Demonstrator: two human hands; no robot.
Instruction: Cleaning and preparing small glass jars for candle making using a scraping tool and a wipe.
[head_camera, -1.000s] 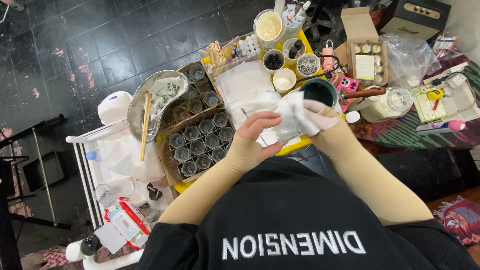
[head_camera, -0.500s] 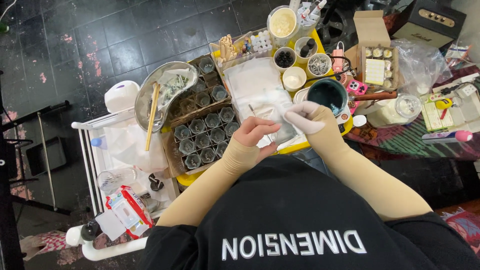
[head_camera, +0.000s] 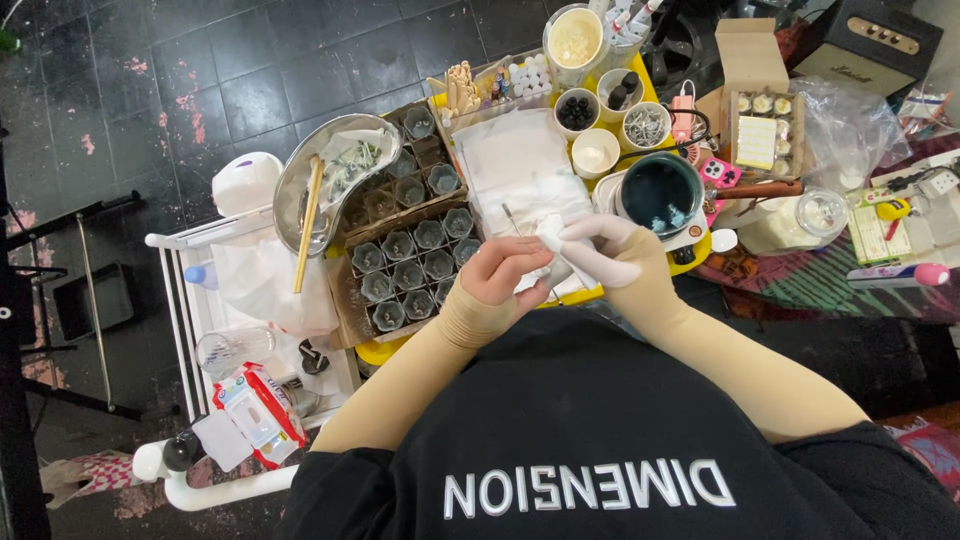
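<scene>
The left hand (head_camera: 505, 272) and the white-gloved right hand (head_camera: 612, 252) met over the near edge of the yellow tabletop (head_camera: 590, 296), both in a grip clenched on the crumpled white paper tissue (head_camera: 551, 236) pinched between them. That wad sat just near the flat sheet of white paper towel (head_camera: 510, 165) spread in the middle of the tabletop.

The risks I judged from this were close at hand. The dark teal round pot (head_camera: 658, 190) stood just right of the gloved hand, and an elbow swing or a wide wipe could have knocked it or dipped the tissue into whatever it held. To the left, the brown cardboard tray of small clear glass jars (head_camera: 405, 268) lay beside the left wrist; a drag of the forearm could have tipped a jar. Loose tissue could also have torn and dropped bits among the jars.

Against the picture from a second before, the tissue looked more tightly bunched, no longer held up as a larger loose piece in front of the pot. The hands had drawn slightly nearer the body, and the view had shifted a little.
</scene>
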